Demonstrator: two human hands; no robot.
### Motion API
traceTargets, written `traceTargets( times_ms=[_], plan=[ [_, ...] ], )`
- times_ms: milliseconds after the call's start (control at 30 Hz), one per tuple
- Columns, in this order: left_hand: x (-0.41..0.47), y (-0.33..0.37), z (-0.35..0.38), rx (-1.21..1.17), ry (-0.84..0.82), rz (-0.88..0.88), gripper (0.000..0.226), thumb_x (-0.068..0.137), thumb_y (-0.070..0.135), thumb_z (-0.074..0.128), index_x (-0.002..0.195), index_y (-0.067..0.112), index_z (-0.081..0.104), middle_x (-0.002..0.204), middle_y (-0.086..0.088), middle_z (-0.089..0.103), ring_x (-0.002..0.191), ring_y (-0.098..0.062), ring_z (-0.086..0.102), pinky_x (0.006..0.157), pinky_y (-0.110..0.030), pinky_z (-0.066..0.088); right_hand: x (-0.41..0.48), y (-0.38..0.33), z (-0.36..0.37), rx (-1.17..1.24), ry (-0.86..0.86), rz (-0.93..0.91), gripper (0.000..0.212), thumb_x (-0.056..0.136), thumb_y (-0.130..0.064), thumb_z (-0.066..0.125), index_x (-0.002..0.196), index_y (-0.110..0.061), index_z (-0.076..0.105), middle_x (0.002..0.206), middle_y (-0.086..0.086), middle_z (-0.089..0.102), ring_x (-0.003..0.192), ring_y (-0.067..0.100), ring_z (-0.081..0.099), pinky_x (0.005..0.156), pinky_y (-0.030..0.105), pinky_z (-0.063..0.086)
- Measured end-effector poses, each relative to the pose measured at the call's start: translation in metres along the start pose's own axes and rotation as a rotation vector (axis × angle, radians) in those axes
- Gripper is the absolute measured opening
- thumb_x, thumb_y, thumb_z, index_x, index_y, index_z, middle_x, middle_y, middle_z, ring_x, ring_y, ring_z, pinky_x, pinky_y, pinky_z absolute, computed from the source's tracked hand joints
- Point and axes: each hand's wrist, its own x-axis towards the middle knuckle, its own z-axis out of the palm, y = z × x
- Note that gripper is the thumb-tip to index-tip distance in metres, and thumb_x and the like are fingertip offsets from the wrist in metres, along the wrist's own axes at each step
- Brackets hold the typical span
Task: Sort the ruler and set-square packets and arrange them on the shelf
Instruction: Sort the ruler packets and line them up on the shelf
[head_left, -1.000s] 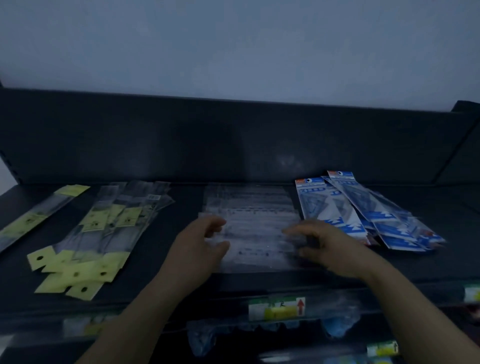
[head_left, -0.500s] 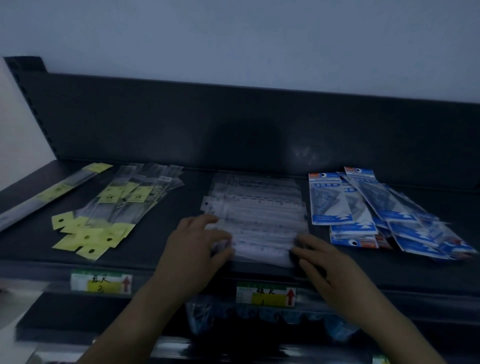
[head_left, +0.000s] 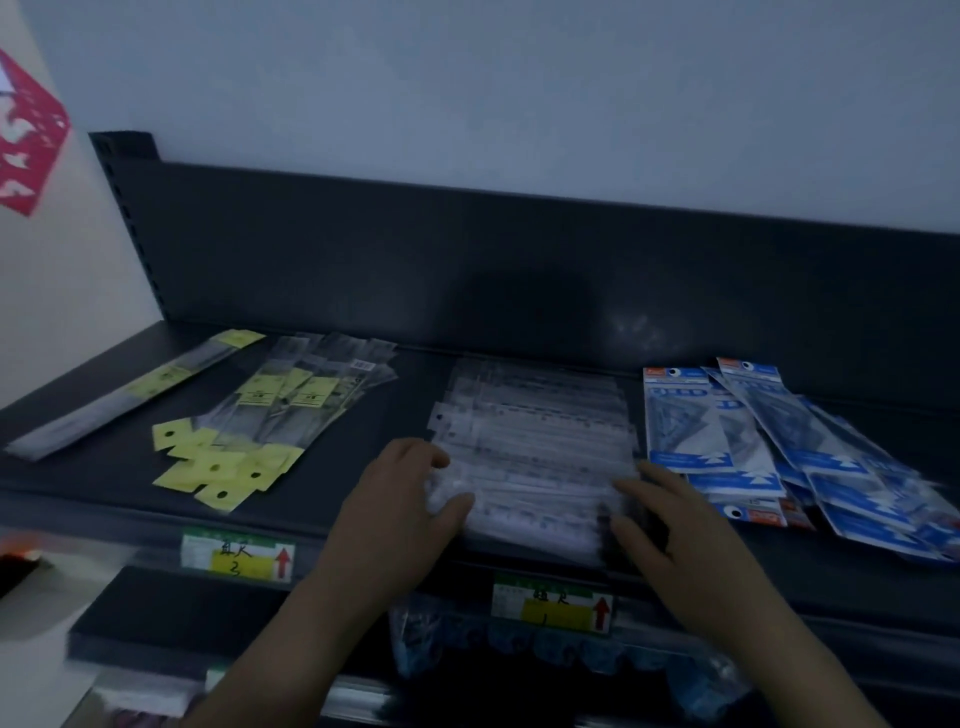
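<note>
Dim light; pale bluish wall (head_left: 467, 93) behind, red paper cut-out (head_left: 26, 140) on cream side wall (head_left: 62, 291).

open shelf strip (head_left: 410, 415) between yellow-tagged packets (head_left: 270, 415) and clear packet stack (head_left: 535, 441), blue packets (head_left: 753, 441) close on its right

A stack of clear ruler packets (head_left: 535, 441) lies crosswise mid-shelf (head_left: 410, 405). Left of it, yellow-tagged ruler packets (head_left: 270, 421) fan out, with one long ruler packet (head_left: 130, 389) lying diagonally beyond. Blue set-square packets (head_left: 779, 441) overlap loosely at the right.
</note>
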Motion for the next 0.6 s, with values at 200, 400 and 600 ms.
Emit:
traceTargets(
  times_ms=[200, 400, 600],
  plan=[
    [0.005, -0.030, -0.044, 0.088, 0.110, -0.093, 0.037, 0.091, 0.047, 0.054, 0.122, 0.026, 0.058, 0.122, 0.010, 0.057, 0.103, -0.009, 0.056, 0.084, -0.024, 0.045, 0.025, -0.036, 0.013, 0.006, 0.032, -0.097, 0.046, 0.094, -0.043, 0.046, 0.139, -0.034, 0.040, 0.156, -0.014, 0.016, 0.144, 0.006, 0.011, 0.115, 0.029, 0.018],
    [0.027, -0.095, -0.103, 0.188, 0.245, -0.220, 0.037, 0.093, 0.042, 0.055, 0.119, 0.017, 0.063, 0.117, 0.000, 0.065, 0.104, -0.020, 0.059, 0.080, -0.031, 0.049, 0.061, -0.100, 0.046, -0.002, 0.062, -0.160, 0.046, 0.095, -0.042, 0.047, 0.139, -0.031, 0.041, 0.156, -0.009, 0.019, 0.143, 0.008, 0.014, 0.113, 0.022, 0.015],
    [0.088, -0.154, -0.126, 0.336, -0.041, -0.310, 0.052, 0.078, 0.062, 0.063, 0.085, 0.013, 0.048, 0.073, -0.002, 0.042, 0.069, -0.022, 0.052, 0.051, -0.029, 0.032, 0.104, -0.182, 0.090, 0.062, 0.011, -0.152, 0.045, 0.095, -0.043, 0.046, 0.139, -0.032, 0.041, 0.155, -0.011, 0.020, 0.142, 0.009, 0.021, 0.111, 0.023, 0.022]
  ],
)
